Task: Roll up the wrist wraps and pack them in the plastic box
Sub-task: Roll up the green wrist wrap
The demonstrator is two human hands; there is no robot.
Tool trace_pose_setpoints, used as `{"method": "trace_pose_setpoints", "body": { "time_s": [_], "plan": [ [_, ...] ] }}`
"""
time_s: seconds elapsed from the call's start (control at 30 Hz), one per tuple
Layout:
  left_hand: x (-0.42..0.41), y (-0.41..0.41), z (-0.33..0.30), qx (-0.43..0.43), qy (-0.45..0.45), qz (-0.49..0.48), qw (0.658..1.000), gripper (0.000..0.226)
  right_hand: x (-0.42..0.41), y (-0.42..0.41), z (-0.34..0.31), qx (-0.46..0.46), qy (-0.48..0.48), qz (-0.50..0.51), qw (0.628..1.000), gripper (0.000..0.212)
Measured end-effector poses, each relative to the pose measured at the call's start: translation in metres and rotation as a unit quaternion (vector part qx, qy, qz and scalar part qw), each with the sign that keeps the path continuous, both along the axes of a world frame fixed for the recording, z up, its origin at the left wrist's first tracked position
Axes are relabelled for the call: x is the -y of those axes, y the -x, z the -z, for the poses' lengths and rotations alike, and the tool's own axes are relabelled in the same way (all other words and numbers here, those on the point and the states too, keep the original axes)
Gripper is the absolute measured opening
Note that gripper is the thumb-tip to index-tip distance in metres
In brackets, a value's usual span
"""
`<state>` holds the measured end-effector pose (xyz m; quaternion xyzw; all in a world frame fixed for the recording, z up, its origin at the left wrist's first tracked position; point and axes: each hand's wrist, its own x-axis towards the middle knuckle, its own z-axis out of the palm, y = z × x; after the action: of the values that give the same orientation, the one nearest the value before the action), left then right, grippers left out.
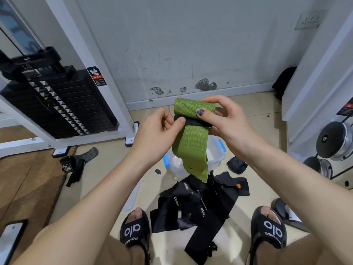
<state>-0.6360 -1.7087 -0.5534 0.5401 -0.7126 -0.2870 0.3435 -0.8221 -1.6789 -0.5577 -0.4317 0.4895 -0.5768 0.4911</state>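
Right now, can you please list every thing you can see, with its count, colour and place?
green wrap: one, green, held in the air over the box, top end partly rolled, tail hanging down
plastic box: one, clear with blue clips, on the floor behind the green wrap
black wraps: a loose pile, count unclear, black, floor between the feet
rolled bundle: one, black, floor right of the box
strap: one, black and camouflage, floor at left
weight stack: one, black, left
dumbbells: two in view, chrome, right
slippers: two, black, on the feet
left hand: pinches the wrap's left edge
right hand: grips the roll
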Motion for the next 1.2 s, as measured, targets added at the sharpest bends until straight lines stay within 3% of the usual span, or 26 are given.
{"method": "trace_pose_setpoints", "body": {
  "time_s": [0.23,0.43,0.5,0.63,0.7,1.03,1.2],
  "plan": [
    [0.001,0.005,0.0,-0.091,-0.093,0.001,0.992,0.028,0.0,-0.003,0.003,-0.024,0.012,0.005,1.0,0.02],
    [0.003,0.002,-0.008,-0.222,-0.224,0.046,0.948,0.025,-0.001,-0.004,0.0,0.006,0.015,-0.006,1.0,0.018],
    [0.003,0.002,-0.006,-0.213,-0.214,0.047,0.952,0.019,-0.001,-0.004,0.0,-0.001,0.017,-0.001,1.0,0.018],
    [0.0,0.004,-0.003,-0.09,-0.121,-0.016,0.988,0.023,-0.001,-0.006,0.005,-0.084,0.04,0.025,0.995,0.021],
    [0.0,0.004,-0.002,-0.102,-0.128,-0.01,0.986,0.024,-0.001,-0.008,0.007,-0.114,0.049,0.035,0.992,0.021],
    [0.002,0.009,-0.007,-0.338,-0.286,-0.041,0.896,0.021,0.0,-0.015,0.016,-0.171,0.072,0.049,0.981,0.02],
    [0.004,0.008,-0.011,-0.366,-0.295,-0.026,0.882,0.019,0.001,-0.014,0.014,-0.143,0.066,0.036,0.987,0.019]
  ]
}}
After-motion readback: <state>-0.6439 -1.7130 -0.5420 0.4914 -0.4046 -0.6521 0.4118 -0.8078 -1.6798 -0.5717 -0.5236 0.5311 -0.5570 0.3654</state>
